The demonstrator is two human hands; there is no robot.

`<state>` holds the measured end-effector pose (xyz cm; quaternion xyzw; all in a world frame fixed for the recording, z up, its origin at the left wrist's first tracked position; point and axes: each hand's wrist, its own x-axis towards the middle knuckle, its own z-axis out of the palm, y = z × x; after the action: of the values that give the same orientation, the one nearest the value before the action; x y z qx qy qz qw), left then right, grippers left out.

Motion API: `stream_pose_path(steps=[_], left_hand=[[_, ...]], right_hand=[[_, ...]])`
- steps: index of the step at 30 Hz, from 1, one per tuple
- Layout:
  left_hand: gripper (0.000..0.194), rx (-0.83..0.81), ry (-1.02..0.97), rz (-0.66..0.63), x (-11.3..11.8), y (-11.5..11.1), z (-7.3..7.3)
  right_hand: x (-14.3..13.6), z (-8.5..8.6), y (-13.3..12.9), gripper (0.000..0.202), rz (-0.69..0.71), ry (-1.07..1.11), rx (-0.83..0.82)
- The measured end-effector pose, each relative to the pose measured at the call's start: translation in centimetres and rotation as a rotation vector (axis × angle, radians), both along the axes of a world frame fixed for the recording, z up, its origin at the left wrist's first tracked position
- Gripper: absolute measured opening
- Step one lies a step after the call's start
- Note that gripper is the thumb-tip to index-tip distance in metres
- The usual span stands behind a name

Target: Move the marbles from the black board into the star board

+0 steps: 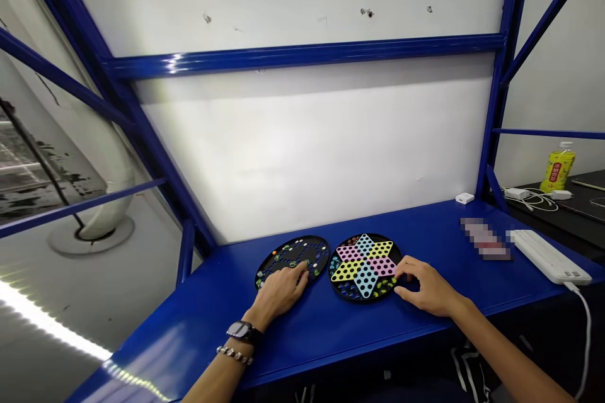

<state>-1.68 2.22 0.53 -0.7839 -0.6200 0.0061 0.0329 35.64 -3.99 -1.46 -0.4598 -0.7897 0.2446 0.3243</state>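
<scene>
Two round black trays lie side by side on the blue table. Scattered marbles sit on the left tray (pixel 283 254), and my left hand (pixel 282 289) reaches over its front right part, fingers bent down; what they hold, if anything, is too small to make out. The right tray (pixel 334 283) bears a star-shaped board (pixel 363 264) with pink, yellow and blue holed sections, and coloured marbles around the star. At its right rim is my right hand (pixel 423 286), thumb and fingers apart near the yellow-green marbles (pixel 384 287), with nothing visible between them.
A white power strip (pixel 548 257) with a cable lies at the right of the blue table (pixel 302 346), beside a blurred flat item (pixel 486 239). A white adapter (pixel 464 198) sits at the back edge. Blue metal posts frame the table. A yellow bottle (pixel 558 168) stands farther right.
</scene>
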Motion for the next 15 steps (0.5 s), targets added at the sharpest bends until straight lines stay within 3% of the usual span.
stream_pose_path(steps=[8,15], left_hand=[[0.043,-0.007,0.04,-0.022,0.5,-0.7,0.7],[0.057,-0.029,-0.134,-0.087,-0.4,0.9,0.1]], right_hand=[[0.0,0.0,-0.1,0.013,-0.001,-0.002,0.004],[-0.1,-0.1,0.0,0.013,-0.003,0.005,0.001]])
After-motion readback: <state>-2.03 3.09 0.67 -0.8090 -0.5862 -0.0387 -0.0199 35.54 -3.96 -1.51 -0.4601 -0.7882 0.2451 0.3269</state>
